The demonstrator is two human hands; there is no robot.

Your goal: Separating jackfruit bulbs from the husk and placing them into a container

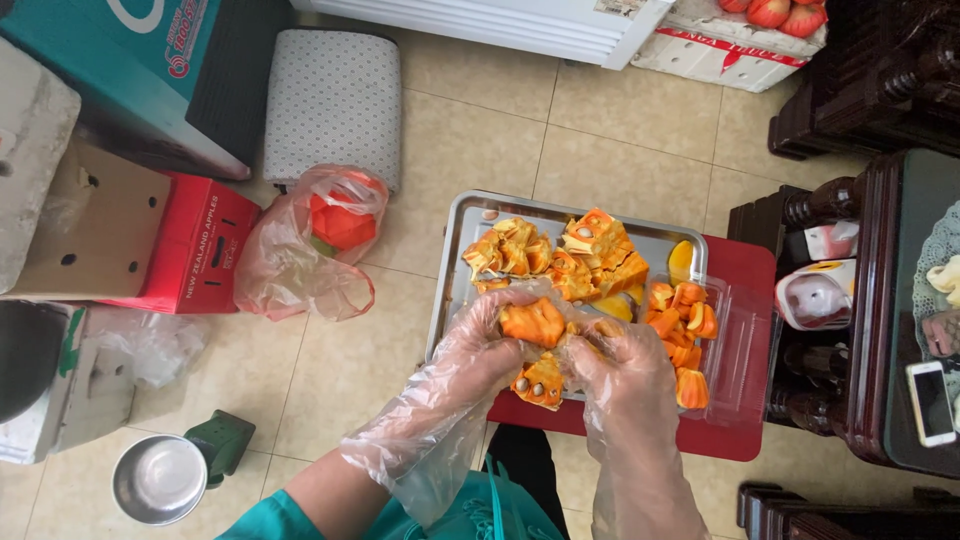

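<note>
Over the steel tray (462, 225), left hand (478, 338) and right hand (622, 365) pinch a jackfruit chunk (535, 322) lying crosswise.

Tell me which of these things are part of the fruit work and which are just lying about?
In use: orange fruit piece in the gloved left hand and right hand; metal tray of fruit chunks; clear box of pods.

Lying about: plastic bag, red carton, steel bowl, phone.
</note>
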